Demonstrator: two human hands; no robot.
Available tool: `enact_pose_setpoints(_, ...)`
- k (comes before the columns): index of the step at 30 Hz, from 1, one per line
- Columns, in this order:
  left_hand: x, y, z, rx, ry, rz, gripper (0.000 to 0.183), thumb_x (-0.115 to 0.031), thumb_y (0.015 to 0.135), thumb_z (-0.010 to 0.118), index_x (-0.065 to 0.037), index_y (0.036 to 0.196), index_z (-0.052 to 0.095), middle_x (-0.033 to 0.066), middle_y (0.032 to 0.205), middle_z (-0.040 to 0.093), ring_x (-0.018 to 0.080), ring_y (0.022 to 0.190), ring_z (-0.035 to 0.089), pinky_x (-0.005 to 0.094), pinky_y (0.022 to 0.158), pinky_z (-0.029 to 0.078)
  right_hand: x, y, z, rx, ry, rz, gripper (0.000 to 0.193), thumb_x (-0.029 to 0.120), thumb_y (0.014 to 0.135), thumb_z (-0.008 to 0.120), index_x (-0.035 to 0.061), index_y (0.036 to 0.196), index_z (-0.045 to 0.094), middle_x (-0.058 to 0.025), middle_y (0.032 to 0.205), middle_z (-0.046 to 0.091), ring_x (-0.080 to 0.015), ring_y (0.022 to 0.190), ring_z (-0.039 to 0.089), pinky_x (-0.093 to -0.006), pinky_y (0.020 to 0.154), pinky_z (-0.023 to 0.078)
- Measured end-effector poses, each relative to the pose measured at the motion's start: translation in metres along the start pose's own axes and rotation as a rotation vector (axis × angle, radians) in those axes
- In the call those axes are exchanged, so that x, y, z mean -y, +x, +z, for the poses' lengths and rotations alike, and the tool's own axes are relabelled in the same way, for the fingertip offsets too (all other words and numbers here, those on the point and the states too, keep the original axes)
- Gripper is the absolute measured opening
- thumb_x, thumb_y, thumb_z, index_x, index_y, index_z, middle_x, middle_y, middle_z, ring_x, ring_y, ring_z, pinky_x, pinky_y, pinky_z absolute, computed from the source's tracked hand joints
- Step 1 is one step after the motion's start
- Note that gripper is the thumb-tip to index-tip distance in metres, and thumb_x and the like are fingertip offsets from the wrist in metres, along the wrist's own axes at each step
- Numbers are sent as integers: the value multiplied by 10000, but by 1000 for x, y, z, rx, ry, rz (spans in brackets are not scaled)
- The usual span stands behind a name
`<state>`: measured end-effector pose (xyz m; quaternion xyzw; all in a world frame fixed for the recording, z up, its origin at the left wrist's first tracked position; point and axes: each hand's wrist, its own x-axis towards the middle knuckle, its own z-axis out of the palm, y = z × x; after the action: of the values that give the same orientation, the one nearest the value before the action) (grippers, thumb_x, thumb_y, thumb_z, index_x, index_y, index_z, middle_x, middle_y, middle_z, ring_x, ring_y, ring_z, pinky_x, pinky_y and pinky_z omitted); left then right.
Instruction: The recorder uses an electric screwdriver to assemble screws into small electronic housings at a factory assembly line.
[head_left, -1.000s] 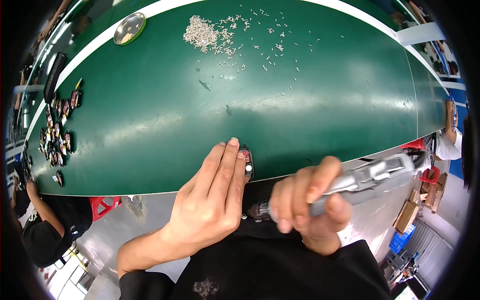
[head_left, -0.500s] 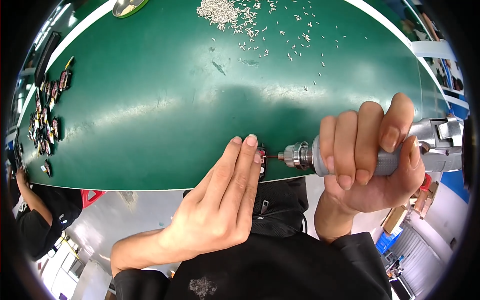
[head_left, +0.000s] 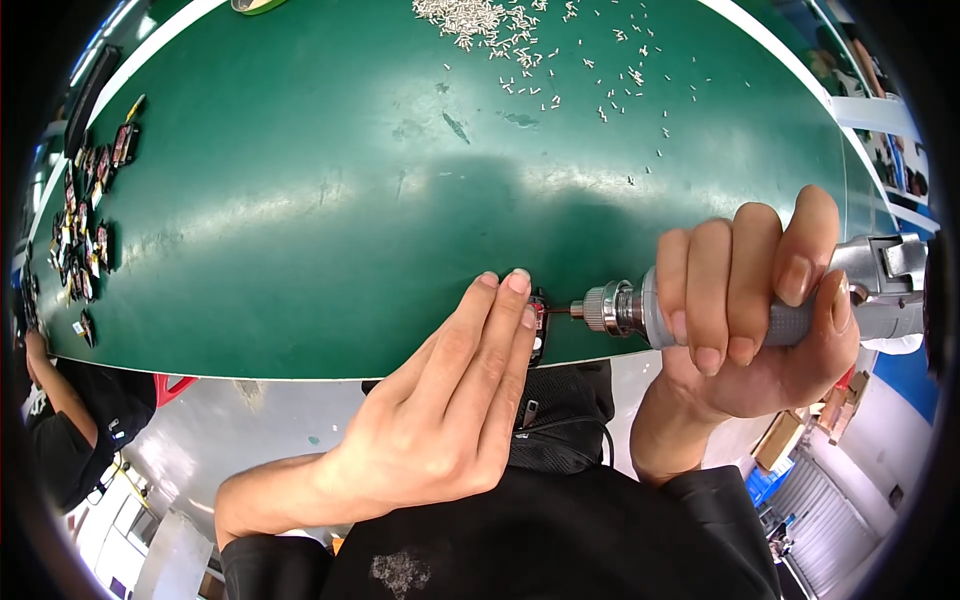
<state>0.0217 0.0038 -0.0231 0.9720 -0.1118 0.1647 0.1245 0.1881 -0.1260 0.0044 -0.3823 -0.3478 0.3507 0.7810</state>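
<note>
Near the table's front edge, a small black device with red inside [head_left: 540,325] lies mostly hidden beneath my left hand [head_left: 445,395]. The fingers of this hand are stretched out, pressed together and laid over the device, holding it down; its thumb is out of sight. My right hand [head_left: 755,310] is wrapped round a grey electric screwdriver [head_left: 650,308] held level, pointing left. Its thin bit [head_left: 563,310] reaches the right side of the device. Whether the bit sits in a screw is too small to tell.
Small silvery screws [head_left: 465,20] lie heaped at the far middle of the green table [head_left: 300,200], others scattered rightward. Several black devices with wires [head_left: 85,225] are clustered at the left. A shallow dish [head_left: 258,5] is at the far edge; another person's arm [head_left: 60,385] shows far left.
The view has shifted slightly, so the screws and dish appear farther right and higher. My hands, the screwdriver and the device keep nearly the same arrangement, with the bit still against the device.
</note>
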Motion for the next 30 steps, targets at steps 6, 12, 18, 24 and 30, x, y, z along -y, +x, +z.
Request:
enact_pose_setpoints(6,1,0,1,-10,-2,1,281,-1,735,615,157,967,613,266,1058,613,358,966,617,365,773,561,-2,1,0,3,-2,6,196,261,945,403,93,844,406,-6,555,420,-109,438,440,-284,548,396)
enact_pose_setpoints(12,2,1,-3,-1,8,28,282,-19,682,601,131,914,653,246,1034,637,316,974,620,322,818,542,1,4,19,-13,-121,33,197,232,937,443,75,823,412,-17,555,446,-100,397,396,-268,499,380)
enact_pose_setpoints(18,-2,0,-6,-12,-19,13,332,-19,626,594,134,915,651,253,1035,633,321,979,613,336,836,532,1,11,27,27,-330,13,187,167,879,534,52,781,424,-13,528,430,-93,386,375,-243,419,337)
enact_pose_setpoints(24,-6,0,-16,31,58,48,384,-18,619,594,137,967,635,261,1093,603,324,1024,588,356,884,507,-3,16,34,5,-143,35,172,67,814,589,21,735,444,-37,508,431,-103,404,405,-233,371,312)
enact_pose_setpoints(30,10,-6,-27,54,-18,57,379,4,658,626,106,1023,616,205,1167,578,302,1038,587,349,861,519,21,16,17,258,-47,-109,154,42,725,673,-3,680,533,-71,559,553,-168,435,507,-277,426,392)
